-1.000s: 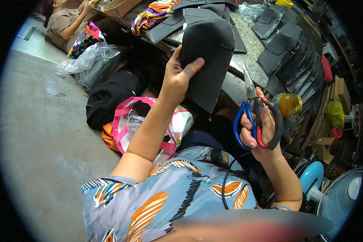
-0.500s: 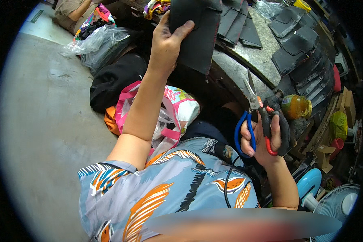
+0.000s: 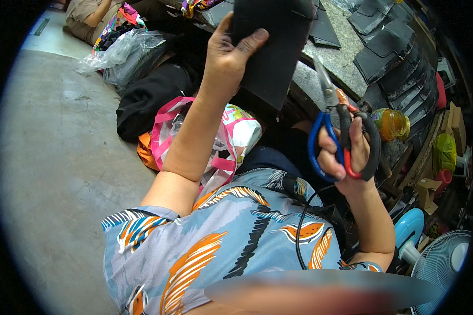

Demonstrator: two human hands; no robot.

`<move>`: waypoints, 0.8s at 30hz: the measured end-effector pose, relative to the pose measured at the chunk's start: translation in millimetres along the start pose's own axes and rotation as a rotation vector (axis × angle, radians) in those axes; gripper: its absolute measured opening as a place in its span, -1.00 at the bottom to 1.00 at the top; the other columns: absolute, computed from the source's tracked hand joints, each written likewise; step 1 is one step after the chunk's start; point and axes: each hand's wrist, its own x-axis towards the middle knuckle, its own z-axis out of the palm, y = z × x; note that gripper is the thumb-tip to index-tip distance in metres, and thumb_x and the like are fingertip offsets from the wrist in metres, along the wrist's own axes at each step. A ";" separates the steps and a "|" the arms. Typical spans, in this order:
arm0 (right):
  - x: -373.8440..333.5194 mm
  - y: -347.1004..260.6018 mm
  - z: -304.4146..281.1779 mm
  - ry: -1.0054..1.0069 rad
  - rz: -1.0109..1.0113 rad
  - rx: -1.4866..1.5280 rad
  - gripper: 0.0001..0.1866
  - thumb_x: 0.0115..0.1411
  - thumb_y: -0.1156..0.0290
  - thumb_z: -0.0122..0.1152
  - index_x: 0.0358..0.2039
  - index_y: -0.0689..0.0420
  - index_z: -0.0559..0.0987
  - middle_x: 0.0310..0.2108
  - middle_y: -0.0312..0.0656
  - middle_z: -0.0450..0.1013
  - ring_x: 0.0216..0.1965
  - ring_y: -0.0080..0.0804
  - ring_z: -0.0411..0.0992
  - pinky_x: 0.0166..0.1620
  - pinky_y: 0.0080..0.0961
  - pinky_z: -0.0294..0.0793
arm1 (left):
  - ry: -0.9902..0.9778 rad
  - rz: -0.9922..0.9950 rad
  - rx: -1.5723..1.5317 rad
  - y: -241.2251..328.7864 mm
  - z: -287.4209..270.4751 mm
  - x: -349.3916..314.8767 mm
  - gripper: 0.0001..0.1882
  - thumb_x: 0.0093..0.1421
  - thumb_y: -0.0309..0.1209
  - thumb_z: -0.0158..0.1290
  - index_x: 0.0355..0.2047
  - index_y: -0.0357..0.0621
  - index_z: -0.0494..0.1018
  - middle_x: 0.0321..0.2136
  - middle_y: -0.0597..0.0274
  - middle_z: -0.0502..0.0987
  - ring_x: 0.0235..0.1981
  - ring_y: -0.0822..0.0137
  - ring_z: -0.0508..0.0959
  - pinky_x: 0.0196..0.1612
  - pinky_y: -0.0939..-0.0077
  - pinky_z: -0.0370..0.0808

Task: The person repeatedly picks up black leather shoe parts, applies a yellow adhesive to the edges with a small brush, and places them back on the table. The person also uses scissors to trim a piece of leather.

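My left hand (image 3: 230,60) grips a flat black leather-like piece (image 3: 274,55) by its left edge, thumb on top and the other fingers partly hidden behind. The piece hangs over the near edge of the worktop, a flap-like fold at its upper end. In my right hand (image 3: 355,149) is a pair of scissors (image 3: 329,97), fingers through the handles, one loop blue, the other red and black. The blades point up and away, nearly together, close to the black piece but apart from it.
More black pieces (image 3: 389,50) lie in overlapping rows on the grey worktop (image 3: 347,44). A jar of amber contents (image 3: 391,125) stands right of the scissors. Bags, including a pink-handled one (image 3: 242,131), sit at left. A fan (image 3: 441,268) is at lower right; another person (image 3: 92,16) sits far left.
The scissor blades have come together from being spread. My left hand has shifted slightly right and down with the black piece, and my right hand has moved slightly right.
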 end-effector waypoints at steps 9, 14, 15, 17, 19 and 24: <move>-14.6 11.0 -24.9 0.190 -0.037 -0.152 -0.35 0.20 -0.32 -0.14 -0.56 0.10 0.29 -0.66 -0.35 0.23 -0.87 -0.71 0.12 -0.78 -0.79 0.03 | 0.217 0.071 -0.207 -7.1 -13.9 12.5 -0.69 0.16 -0.56 0.10 -0.06 -0.21 0.42 -0.24 0.17 0.57 -0.31 0.36 0.59 -0.23 0.49 0.60; -35.8 12.0 -21.2 0.193 -0.081 -0.276 -0.06 0.15 -0.31 -0.01 0.32 0.07 0.00 -0.60 -0.25 0.29 -0.82 -0.69 0.15 -0.76 -0.77 0.11 | 0.348 0.120 -0.174 -3.3 -52.9 41.5 -0.71 0.17 -0.50 0.11 -0.07 -0.14 0.41 -0.27 0.04 0.59 -0.34 0.14 0.64 -0.34 0.25 0.66; -39.7 10.8 -20.4 0.147 -0.027 -0.296 0.06 0.13 -0.31 0.03 0.39 -0.04 -0.27 -0.59 -0.25 0.30 -0.81 -0.69 0.14 -0.76 -0.77 0.11 | 0.366 0.092 -0.198 -2.9 -60.4 47.3 -0.68 0.20 -0.52 0.07 -0.02 -0.18 0.39 -0.21 0.11 0.56 -0.29 0.24 0.60 -0.27 0.35 0.61; -47.1 10.6 -19.4 0.128 -0.030 -0.367 0.16 0.05 -0.34 0.12 0.38 0.00 -0.26 -0.64 -0.25 0.28 -0.83 -0.66 0.16 -0.78 -0.73 0.11 | 0.370 0.102 -0.192 -1.3 -72.7 57.9 -0.68 0.21 -0.52 0.06 -0.02 -0.20 0.39 -0.20 0.16 0.55 -0.28 0.30 0.59 -0.26 0.40 0.58; -52.9 9.1 -21.0 0.099 0.018 -0.400 0.25 -0.06 -0.38 0.20 0.38 -0.03 -0.29 -0.70 -0.27 0.25 -0.85 -0.62 0.17 -0.81 -0.70 0.11 | 0.385 0.139 -0.133 0.2 -78.7 66.1 -0.73 0.17 -0.49 0.11 -0.10 -0.16 0.42 -0.28 0.08 0.58 -0.37 0.21 0.63 -0.38 0.33 0.64; -58.8 1.6 -29.6 -0.203 0.012 -0.131 0.18 0.08 -0.36 0.05 0.36 -0.11 -0.48 -0.58 -0.15 0.27 -0.77 -0.54 0.19 -0.71 -0.65 0.19 | 0.253 -0.015 -0.055 -3.7 -70.1 57.9 -0.71 0.16 -0.49 0.11 -0.08 -0.18 0.42 -0.30 0.19 0.56 -0.38 0.36 0.59 -0.36 0.50 0.57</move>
